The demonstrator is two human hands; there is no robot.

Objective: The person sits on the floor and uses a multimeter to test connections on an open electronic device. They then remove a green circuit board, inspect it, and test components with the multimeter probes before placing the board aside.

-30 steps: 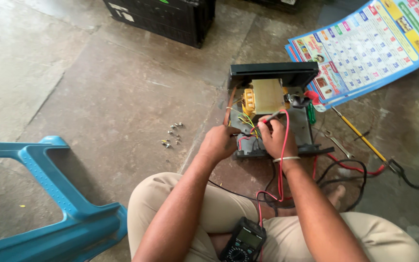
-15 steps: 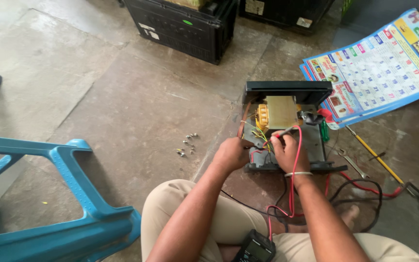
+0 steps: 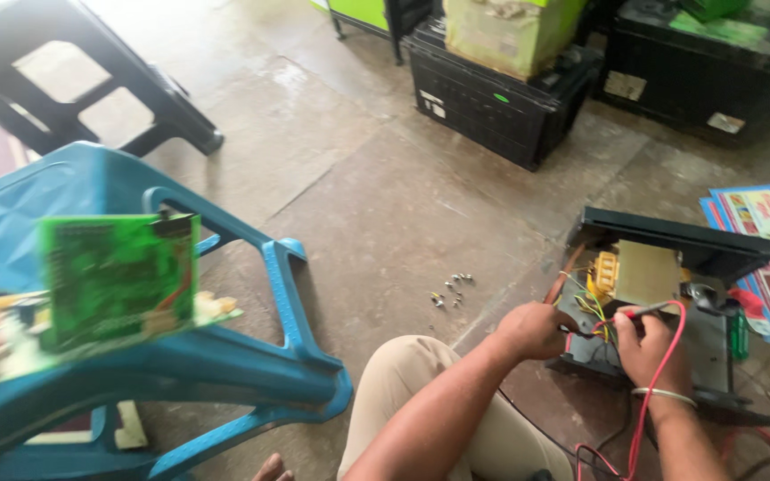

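Right hand (image 3: pixel 648 346) pinching a red probe (image 3: pixel 643 311), left hand (image 3: pixel 532 330) closed on another, both at the opened device's (image 3: pixel 661 276) near-left edge. Bare floor (image 3: pixel 385 214) open leftward past the loose screws (image 3: pixel 452 288), until the blue stool (image 3: pixel 278 294).

Bare forearms, no sleeves in view. Thin pale bangle (image 3: pixel 663 393) ringing the wrist just below the right hand (image 3: pixel 648 346). Nothing worn on the left hand (image 3: pixel 532 331) or its wrist. Khaki-tan trousers (image 3: pixel 412 392) covering both legs, cloth smooth with light creases at the bent knee, left of the bangle. Toes of one bare foot (image 3: pixel 269 468) showing at the lower edge, farther left of the bangle, no shoe or sock.
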